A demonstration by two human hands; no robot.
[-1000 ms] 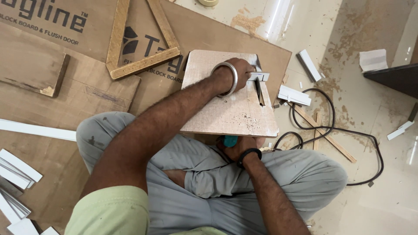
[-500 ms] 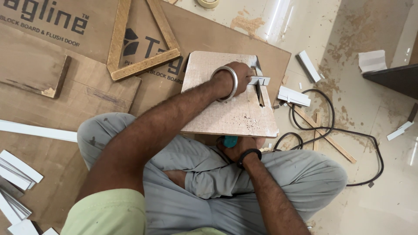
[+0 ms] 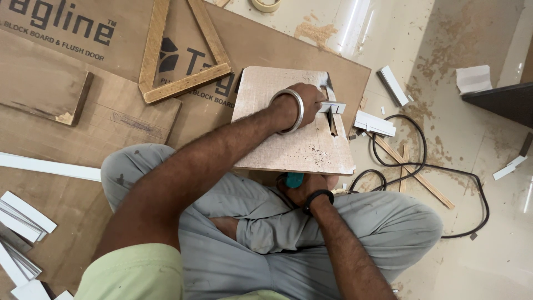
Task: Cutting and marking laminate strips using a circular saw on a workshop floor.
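Bare tile floor [image 3: 488, 261] at right, black cable [image 3: 444, 172] looping across, white offcuts [image 3: 375, 123] beside board [image 3: 288, 139]

A carpentry worksite set up on a tiled floor [image 3: 488, 261]: sawdust [image 3: 316, 32] lies scattered, plywood sheets [image 3: 111, 122] cover the floor's left side, with a wooden triangle frame [image 3: 183, 53], white laminate offcuts [image 3: 375, 123] and a black power cable [image 3: 444, 169].

A small white strip [image 3: 332, 107] lies across the slot of a pale speckled board [image 3: 288, 139] resting flat over the knees.
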